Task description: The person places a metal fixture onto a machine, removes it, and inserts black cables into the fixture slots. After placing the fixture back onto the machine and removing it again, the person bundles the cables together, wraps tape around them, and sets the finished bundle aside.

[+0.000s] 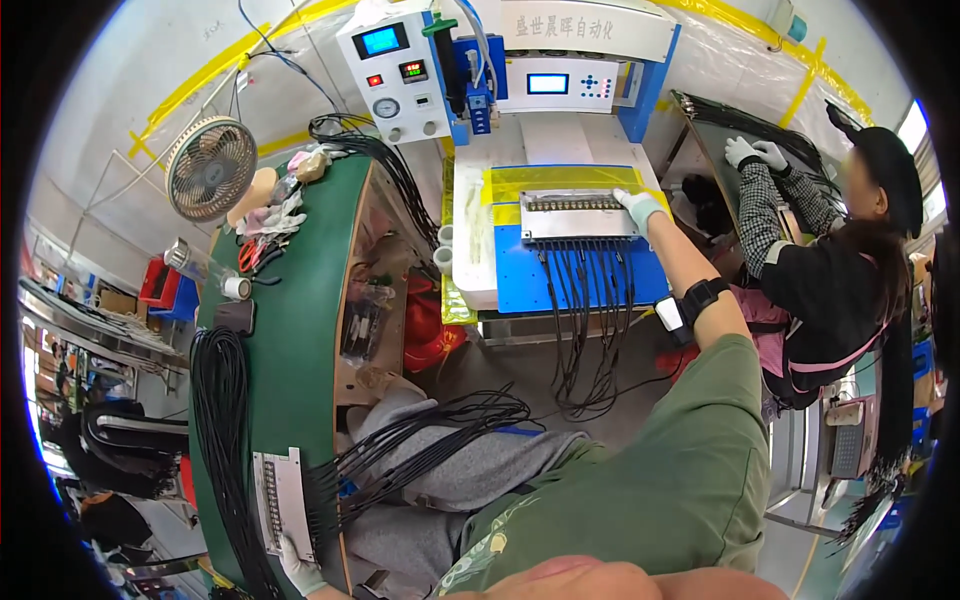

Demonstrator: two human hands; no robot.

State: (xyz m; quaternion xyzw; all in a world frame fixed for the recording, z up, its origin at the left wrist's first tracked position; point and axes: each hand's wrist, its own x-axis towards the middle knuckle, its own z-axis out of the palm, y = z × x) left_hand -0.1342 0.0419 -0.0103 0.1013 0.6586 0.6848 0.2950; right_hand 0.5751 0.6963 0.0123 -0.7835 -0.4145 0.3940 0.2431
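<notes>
Right hand [638,207]: gloved, at 1 o'clock, fingers together, pressed on the right end of the metal cable fixture [578,213] lying on the blue machine bed [560,275].
Left hand [298,568]: gloved, at 7 o'clock, fingers clamped on the lower end of a 2nd fixture plate [280,497] on the green bench edge [290,330].
Cables: black leads [585,330] hang off the bed at 12 o'clock; another bundle [420,440] crosses the lap.
Risk 1: hanging leads could drag the fixture askew if the hand lets go.
Risk 2: lap bundle may snag and tip the plate off the bench.
Risk 3: co-worker [850,270] at 2 o'clock stands near the outstretched arm.
</notes>
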